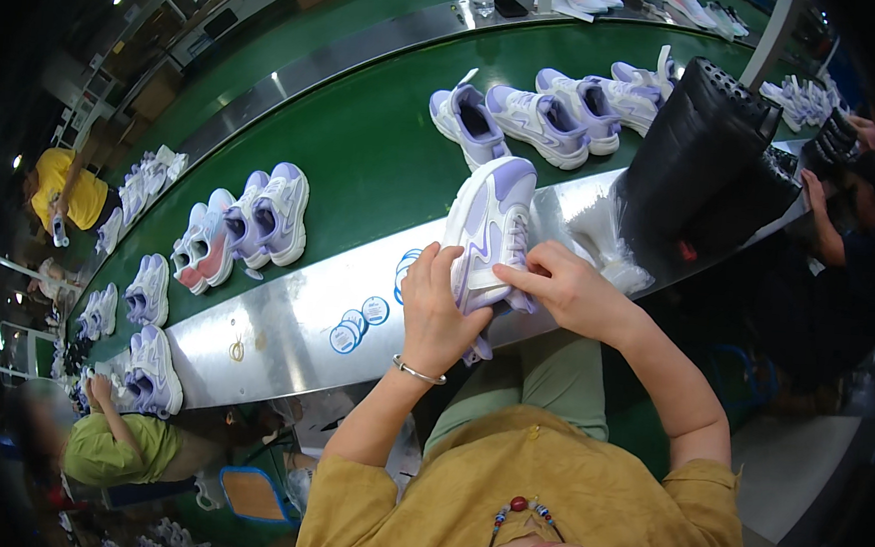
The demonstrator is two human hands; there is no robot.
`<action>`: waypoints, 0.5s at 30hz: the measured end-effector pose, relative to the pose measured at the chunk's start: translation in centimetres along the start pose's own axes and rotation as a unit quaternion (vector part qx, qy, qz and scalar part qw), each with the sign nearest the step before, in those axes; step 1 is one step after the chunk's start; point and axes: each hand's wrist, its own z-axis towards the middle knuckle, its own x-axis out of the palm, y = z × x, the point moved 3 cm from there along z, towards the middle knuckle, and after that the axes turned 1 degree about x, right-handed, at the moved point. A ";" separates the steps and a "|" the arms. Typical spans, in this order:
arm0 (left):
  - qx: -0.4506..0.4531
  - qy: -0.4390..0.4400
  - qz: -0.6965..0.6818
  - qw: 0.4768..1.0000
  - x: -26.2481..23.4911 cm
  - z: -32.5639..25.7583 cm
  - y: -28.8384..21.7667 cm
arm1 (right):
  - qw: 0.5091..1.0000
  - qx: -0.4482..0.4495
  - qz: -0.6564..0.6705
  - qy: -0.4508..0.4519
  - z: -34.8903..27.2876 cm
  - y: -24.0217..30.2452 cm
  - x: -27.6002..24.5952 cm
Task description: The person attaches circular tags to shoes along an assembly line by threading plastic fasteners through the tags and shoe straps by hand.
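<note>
A white and lavender sneaker (489, 215) is held up in front of me, its toe pointing away and upward. My left hand (429, 318) wraps round its left side near the heel, fingers closed on it. From the right, my right hand (574, 294) presses one outstretched digit against the shoe's side, below the laces. The other fingers of that hand are curled by the shoe's opening. Between my hands, part of the heel is hidden. Just beyond, a matching sneaker (464, 125) stands on the green belt (365, 149).
Several round blue-and-white stickers (359, 327) lie on the metal ledge (283, 339). Tall black boots or sleeves (701, 139) and clear plastic (610, 244) are at right. More lavender sneakers (281, 214) stand along the belt. Co-workers sit at left (121, 445) and right (841, 228).
</note>
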 end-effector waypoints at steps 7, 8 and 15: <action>0.014 -0.028 0.012 0.999 0.0 -0.4 -0.8 | 0.996 -0.006 -0.091 0.025 -0.1 1.2 0.2; 0.012 -0.026 0.017 0.999 0.0 -0.4 -0.9 | 0.993 -0.010 -0.112 0.033 -0.1 1.3 0.2; -0.008 -0.031 -0.012 0.999 0.8 0.3 0.5 | 0.996 -0.013 -0.086 0.002 0.7 0.1 0.0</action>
